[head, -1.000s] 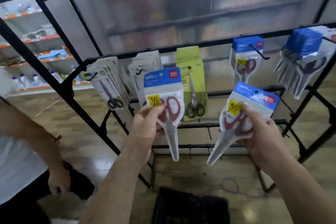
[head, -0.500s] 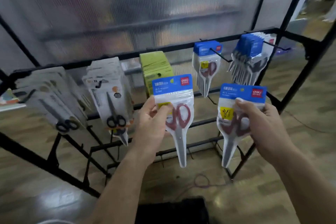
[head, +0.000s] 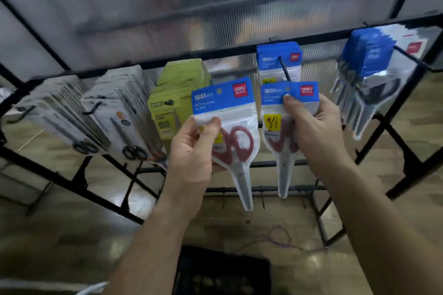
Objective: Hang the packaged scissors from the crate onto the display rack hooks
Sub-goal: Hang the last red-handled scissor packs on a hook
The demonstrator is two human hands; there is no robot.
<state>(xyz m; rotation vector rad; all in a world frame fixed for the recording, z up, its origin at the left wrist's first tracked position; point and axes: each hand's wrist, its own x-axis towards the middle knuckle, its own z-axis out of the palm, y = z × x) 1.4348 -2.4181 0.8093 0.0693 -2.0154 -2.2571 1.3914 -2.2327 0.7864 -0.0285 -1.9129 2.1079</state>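
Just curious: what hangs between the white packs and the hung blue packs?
A stack of yellow-green packs, in the head view; the pack in the left hand overlaps it.

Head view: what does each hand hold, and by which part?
Left hand grips a red-handled scissors pack by its left edge, at the handles; right hand grips a second pack by its right side, thumb on the header.

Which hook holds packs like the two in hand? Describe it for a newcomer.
Follow the black rack's top rail rightward past the green packs. The hook juts above the pack held by the right hand. Its blue-topped packs match, unlike the black-handled bundle farther right.
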